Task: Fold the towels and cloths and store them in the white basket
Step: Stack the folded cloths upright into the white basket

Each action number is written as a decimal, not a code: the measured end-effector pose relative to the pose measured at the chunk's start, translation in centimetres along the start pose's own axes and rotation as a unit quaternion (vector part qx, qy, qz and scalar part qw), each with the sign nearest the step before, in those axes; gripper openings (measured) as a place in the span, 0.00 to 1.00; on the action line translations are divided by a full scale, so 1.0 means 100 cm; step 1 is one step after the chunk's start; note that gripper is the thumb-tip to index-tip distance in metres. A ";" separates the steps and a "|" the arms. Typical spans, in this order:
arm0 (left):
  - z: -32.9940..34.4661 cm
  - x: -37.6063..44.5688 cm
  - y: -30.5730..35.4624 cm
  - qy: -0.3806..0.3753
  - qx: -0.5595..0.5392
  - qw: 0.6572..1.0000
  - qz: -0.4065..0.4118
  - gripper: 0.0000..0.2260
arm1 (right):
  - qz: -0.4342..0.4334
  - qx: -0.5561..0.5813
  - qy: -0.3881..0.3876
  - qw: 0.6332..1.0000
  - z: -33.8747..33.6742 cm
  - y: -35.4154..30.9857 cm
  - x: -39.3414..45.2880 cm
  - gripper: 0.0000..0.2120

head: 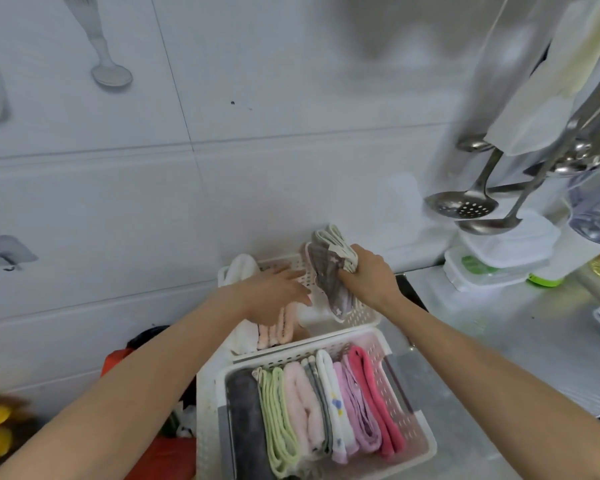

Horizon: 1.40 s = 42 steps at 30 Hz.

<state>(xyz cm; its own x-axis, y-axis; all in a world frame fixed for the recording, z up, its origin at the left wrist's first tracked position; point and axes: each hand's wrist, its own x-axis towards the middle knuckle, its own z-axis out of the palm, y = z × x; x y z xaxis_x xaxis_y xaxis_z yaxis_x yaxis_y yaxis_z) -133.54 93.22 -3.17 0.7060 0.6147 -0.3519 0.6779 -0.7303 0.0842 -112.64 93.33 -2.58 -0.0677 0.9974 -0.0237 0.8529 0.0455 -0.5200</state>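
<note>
Two white perforated baskets stand on the steel counter. The near basket (417, 414) holds a row of several folded cloths, from dark grey through green, pink and white to hot pink (371, 393). In the far basket (361, 315) lie a peach towel (279, 329) and a white cloth (238, 270). My left hand (274, 289) reaches flat into the far basket, its fingers straight, pressing on the peach towel. My right hand (369, 277) grips a folded grey starred cloth (328, 271) with a cream cloth, held over the far basket's right side.
Steel ladles and a slotted spoon (465, 204) hang at the right by the tiled wall. Lidded plastic containers (499, 258) sit on the steel counter (534, 327) at the right. Red and yellow objects (146, 445) lie low at the left, beyond the counter's edge.
</note>
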 end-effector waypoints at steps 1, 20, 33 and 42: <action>0.002 0.002 -0.001 -0.040 0.065 0.997 0.017 0.32 | -0.003 -0.014 -0.004 1.000 0.004 0.002 0.001 0.08; 0.020 -0.020 -0.050 0.028 0.013 0.999 -0.019 0.20 | -0.019 0.030 -0.293 0.955 0.078 -0.013 -0.008 0.30; 0.037 -0.023 -0.034 0.099 -0.010 0.987 -0.124 0.23 | 0.285 0.319 -0.190 0.884 0.106 -0.024 0.029 0.26; 0.052 -0.023 -0.039 0.123 -0.039 0.981 -0.144 0.29 | 0.281 0.469 -0.253 0.798 0.132 -0.035 0.034 0.41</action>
<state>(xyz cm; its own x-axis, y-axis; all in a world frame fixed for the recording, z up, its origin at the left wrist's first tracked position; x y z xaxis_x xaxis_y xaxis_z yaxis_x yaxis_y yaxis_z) -138.88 93.06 -7.53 0.5050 0.8521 -0.1373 0.8631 -0.4971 0.0894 -122.69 95.86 -12.06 -0.2131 0.6849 -0.6968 0.0748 -0.6996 -0.7106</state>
